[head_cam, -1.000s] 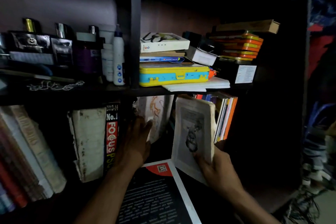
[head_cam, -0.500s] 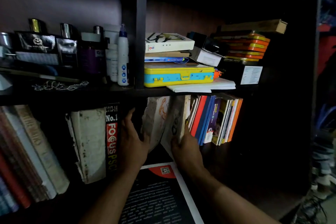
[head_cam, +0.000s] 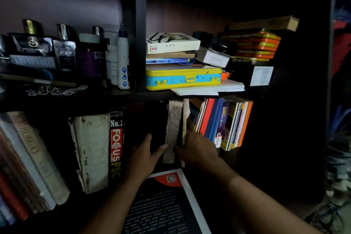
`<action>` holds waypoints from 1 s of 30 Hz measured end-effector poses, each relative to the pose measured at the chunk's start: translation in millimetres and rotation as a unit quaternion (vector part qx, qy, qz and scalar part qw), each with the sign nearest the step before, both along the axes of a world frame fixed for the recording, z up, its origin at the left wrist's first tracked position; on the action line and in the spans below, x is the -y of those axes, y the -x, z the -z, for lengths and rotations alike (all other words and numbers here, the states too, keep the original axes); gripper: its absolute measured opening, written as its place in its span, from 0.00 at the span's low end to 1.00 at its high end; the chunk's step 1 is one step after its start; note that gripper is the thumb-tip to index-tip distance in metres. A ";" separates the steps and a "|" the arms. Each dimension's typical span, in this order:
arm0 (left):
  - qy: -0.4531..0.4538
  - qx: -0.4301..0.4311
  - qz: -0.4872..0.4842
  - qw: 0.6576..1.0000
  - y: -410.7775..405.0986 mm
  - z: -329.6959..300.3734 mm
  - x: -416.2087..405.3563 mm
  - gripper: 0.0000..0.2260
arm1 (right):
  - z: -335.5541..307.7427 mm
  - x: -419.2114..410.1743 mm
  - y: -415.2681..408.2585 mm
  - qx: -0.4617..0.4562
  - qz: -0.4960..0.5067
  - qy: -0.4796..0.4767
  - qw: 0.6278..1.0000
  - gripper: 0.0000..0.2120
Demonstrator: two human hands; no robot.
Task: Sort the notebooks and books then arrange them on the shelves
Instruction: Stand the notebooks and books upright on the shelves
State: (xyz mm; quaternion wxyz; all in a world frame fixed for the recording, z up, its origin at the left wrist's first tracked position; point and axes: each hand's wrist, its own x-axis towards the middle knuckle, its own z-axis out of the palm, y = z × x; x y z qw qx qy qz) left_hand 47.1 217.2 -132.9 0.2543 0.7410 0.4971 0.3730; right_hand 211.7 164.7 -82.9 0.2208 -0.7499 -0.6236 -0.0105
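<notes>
Squaring two worn books (head_cam: pixel 173 131) upright on the lower shelf (head_cam: pixel 237 159), I press my left hand (head_cam: pixel 146 156) and right hand (head_cam: pixel 197 150), fingers straight, against them; next, close the gap beside the notebooks (head_cam: pixel 224 121).

Two bare forearms reach in from the bottom edge, each ending in a bare hand. The left hand (head_cam: pixel 145 155) and right hand (head_cam: pixel 198 150) wear no gloves, and no ring shows on the fingers (head_cam: pixel 147 138) in this dim light. Behind the fingers, both wrists carry no watch or band. No sleeve shows on either arm up to the frame edge.
</notes>
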 end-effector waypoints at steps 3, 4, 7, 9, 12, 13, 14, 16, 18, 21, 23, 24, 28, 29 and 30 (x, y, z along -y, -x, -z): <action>0.011 0.038 0.009 0.999 0.8 -2.5 1.4 0.38 | -5.4 11.6 -15.0 -0.080 -0.020 0.001 0.997 0.22; 0.026 0.040 0.001 0.999 0.6 -3.6 2.1 0.40 | -1.2 16.3 -17.3 -0.130 -0.031 -0.033 0.990 0.19; 0.088 -0.005 -0.005 0.996 -2.7 -6.9 5.7 0.44 | 22.3 28.0 -19.7 -0.237 -0.030 -0.140 0.961 0.19; 0.103 -0.019 0.018 0.994 -4.5 -6.9 7.5 0.42 | 33.9 28.1 -19.3 -0.248 -0.029 -0.169 0.953 0.17; 0.110 0.022 0.084 0.990 -1.4 -0.5 3.7 0.37 | 39.6 15.4 -19.5 -0.235 -0.024 -0.211 0.948 0.17; 0.107 0.035 0.115 0.987 -0.6 2.6 2.4 0.34 | 41.2 10.1 -20.1 -0.232 -0.021 -0.226 0.946 0.16; 0.102 0.038 0.142 0.984 -1.1 5.2 1.2 0.32 | 42.9 6.4 -20.2 -0.232 -0.022 -0.237 0.943 0.16; 0.079 0.021 0.165 0.983 -2.5 9.4 -1.1 0.32 | 46.9 4.3 -17.9 -0.257 -0.033 -0.232 0.938 0.16; 0.046 -0.014 0.142 0.989 -4.1 9.7 -2.5 0.31 | 49.4 12.1 -16.6 -0.295 -0.048 -0.221 0.929 0.17; -0.018 -0.065 0.084 0.994 -5.3 12.6 -7.7 0.21 | 55.6 44.3 -13.4 -0.348 -0.072 -0.190 0.915 0.14; -0.020 -0.093 0.096 0.991 -7.9 13.3 -7.9 0.08 | 67.4 68.9 -10.2 -0.344 -0.075 -0.140 0.926 0.11; -0.015 -0.107 0.107 0.988 -9.1 11.5 -6.5 0.07 | 72.9 78.3 -8.3 -0.307 -0.079 -0.104 0.943 0.13; 0.014 -0.131 0.158 0.978 -4.1 -1.0 2.4 0.11 | 83.9 90.0 -2.6 -0.171 -0.108 -0.014 0.979 0.29; 0.017 -0.151 0.178 0.972 -1.8 -4.6 1.4 0.10 | 81.6 89.1 -3.2 -0.172 -0.107 -0.018 0.979 0.30; 0.027 -0.170 0.198 0.965 3.3 -8.5 2.2 0.08 | 79.3 89.4 -2.4 -0.181 -0.106 -0.026 0.978 0.30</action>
